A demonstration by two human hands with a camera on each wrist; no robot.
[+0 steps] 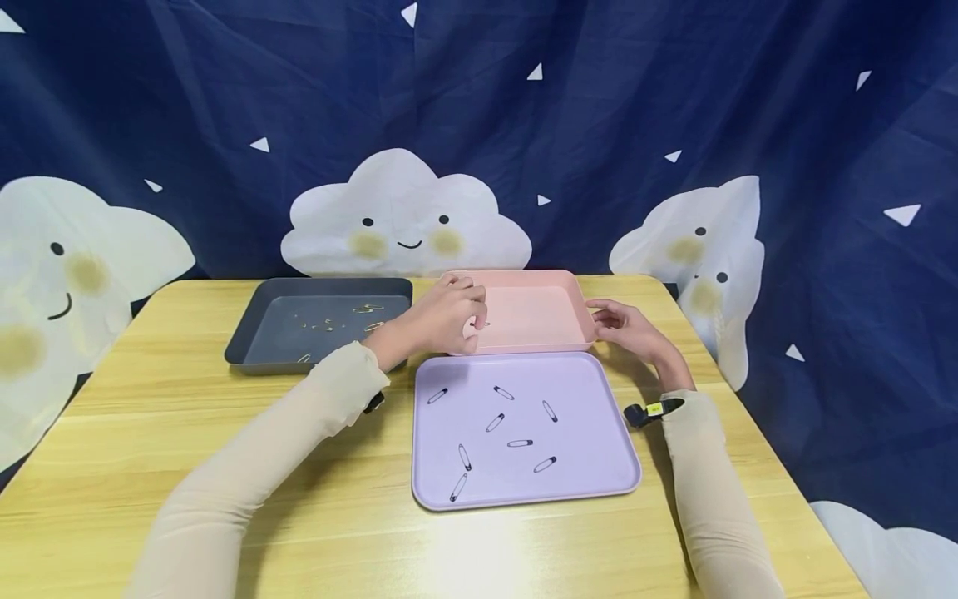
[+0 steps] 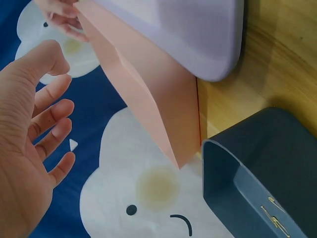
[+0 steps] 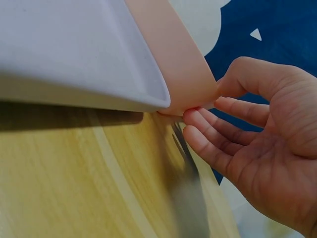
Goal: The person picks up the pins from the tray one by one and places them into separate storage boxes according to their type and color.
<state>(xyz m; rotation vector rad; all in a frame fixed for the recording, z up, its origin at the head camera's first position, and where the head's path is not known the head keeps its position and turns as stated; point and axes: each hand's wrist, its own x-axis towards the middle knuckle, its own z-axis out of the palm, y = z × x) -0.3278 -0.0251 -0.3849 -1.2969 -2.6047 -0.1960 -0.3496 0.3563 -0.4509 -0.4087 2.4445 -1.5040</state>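
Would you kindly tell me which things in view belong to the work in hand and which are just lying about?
Likely part of the work: pink tray, lilac tray, safety pins, dark grey tray, gold-coloured fasteners.
Apparently just background: cloud-print curtain, wooden table.

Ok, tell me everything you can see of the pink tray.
The pink tray is a shallow rectangle with rounded corners and sloping walls, smooth and perhaps plastic. It sits upright on the wooden table, beyond the purple tray and right of the dark tray. The right hand touches its right side from outside. The left hand is over its left end, hiding part of it; a small item there is too tiny to identify.
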